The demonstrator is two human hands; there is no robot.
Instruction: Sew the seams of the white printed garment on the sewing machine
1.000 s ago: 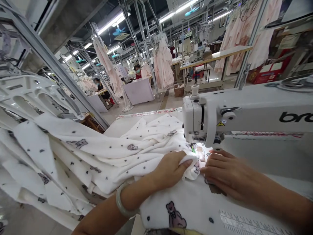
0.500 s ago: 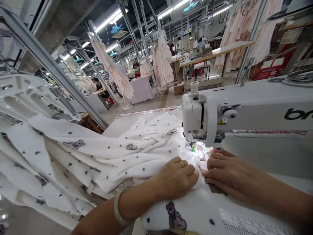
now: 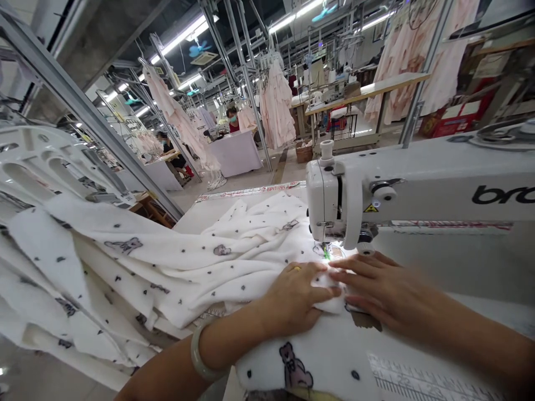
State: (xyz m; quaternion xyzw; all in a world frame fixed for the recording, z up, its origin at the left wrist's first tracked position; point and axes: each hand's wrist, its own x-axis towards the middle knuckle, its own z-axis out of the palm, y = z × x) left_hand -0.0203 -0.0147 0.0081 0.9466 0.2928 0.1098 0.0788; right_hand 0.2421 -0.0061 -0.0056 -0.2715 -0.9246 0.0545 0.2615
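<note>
White fleece fabric (image 3: 175,262) printed with small bears and dots is spread over the sewing table and hangs off to the left. My left hand (image 3: 296,295), with a ring and a pale bangle on the wrist, lies on the fabric with its fingers curled over a fold just before the needle (image 3: 325,250). My right hand (image 3: 378,292) rests flat beside it, fingers stretched out on the cloth under the head of the white sewing machine (image 3: 376,189). The fingertips of both hands almost meet.
A ruler strip (image 3: 418,384) runs along the table's near edge. White plastic racks (image 3: 50,161) stand at the left. Pink garments (image 3: 278,108) hang from overhead rails behind, and other people sit at tables (image 3: 236,153) far back.
My left hand let go its pinch on the fabric edge and pressed down over the fold. My right hand slid left and forward, closer to the needle.
</note>
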